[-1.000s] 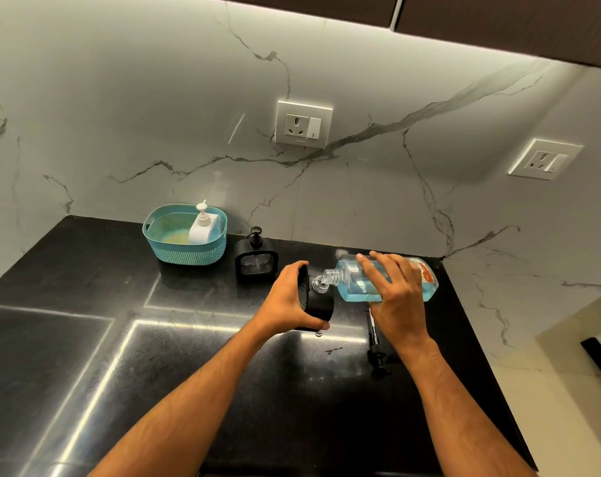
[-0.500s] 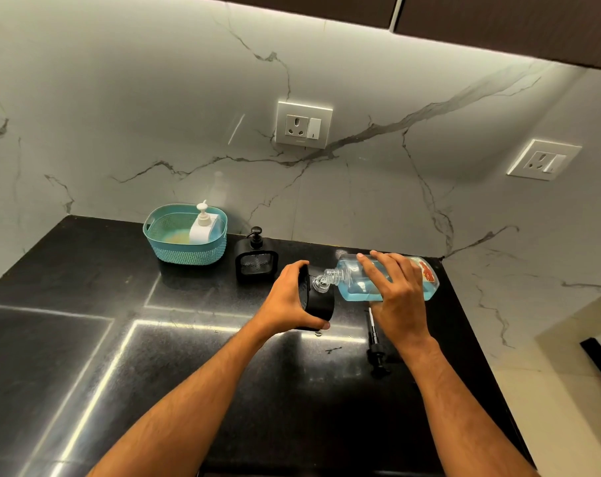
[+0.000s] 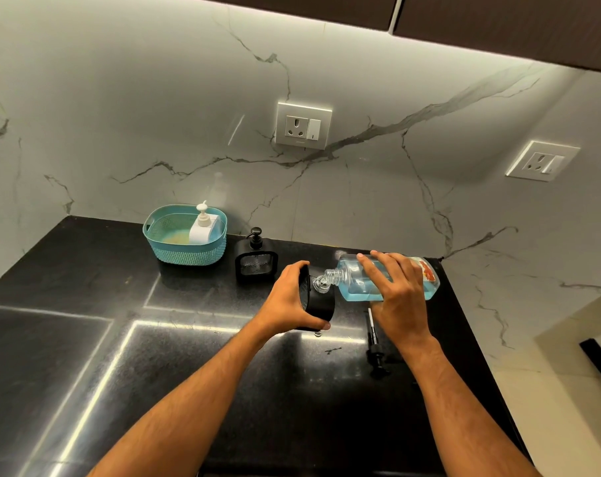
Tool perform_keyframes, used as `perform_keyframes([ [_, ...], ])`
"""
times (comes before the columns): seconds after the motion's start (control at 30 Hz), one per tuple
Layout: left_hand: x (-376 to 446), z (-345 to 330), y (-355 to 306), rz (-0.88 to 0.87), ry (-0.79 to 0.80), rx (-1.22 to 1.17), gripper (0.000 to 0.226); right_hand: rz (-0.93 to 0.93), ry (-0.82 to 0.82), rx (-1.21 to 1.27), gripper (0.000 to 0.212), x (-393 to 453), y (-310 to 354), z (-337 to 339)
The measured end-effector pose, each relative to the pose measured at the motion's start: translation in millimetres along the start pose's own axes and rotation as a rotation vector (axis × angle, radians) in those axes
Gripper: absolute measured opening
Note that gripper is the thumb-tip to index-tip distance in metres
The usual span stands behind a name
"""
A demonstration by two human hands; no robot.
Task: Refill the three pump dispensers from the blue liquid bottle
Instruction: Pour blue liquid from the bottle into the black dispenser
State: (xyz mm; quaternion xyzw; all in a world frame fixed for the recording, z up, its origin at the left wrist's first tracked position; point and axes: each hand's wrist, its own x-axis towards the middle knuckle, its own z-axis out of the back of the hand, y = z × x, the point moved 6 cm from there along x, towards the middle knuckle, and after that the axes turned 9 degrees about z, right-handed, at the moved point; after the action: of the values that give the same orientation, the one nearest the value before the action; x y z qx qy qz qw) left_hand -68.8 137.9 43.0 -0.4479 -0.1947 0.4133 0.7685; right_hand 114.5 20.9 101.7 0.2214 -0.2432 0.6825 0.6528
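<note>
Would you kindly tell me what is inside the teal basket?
A white pump dispenser stands inside the teal basket, with something yellowish on its floor; the near wall hides the dispenser's base.

Open: front-left countertop [image 3: 85, 339].
Blocking at back: teal basket [image 3: 185, 249], black dispenser [image 3: 256, 263].
Blocking right: loose pump [image 3: 375, 342] lying flat.

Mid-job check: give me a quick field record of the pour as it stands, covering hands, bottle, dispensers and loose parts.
left hand: grips the open black dispenser, tilted on the counter
right hand: holds blue liquid bottle, roughly level, neck at the dispenser's mouth
removed pump: lying on counter by right wrist
second black dispenser: upright, pump on
white dispenser: in teal basket
</note>
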Motion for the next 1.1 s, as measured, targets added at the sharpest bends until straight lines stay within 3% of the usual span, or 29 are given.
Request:
perform_keyframes([
  [1.1, -0.8, -2.3, -1.8, -0.007, 0.005, -0.005, 0.130, 0.004, 0.009, 0.007, 0.090, -1.2, -2.4, -0.5],
])
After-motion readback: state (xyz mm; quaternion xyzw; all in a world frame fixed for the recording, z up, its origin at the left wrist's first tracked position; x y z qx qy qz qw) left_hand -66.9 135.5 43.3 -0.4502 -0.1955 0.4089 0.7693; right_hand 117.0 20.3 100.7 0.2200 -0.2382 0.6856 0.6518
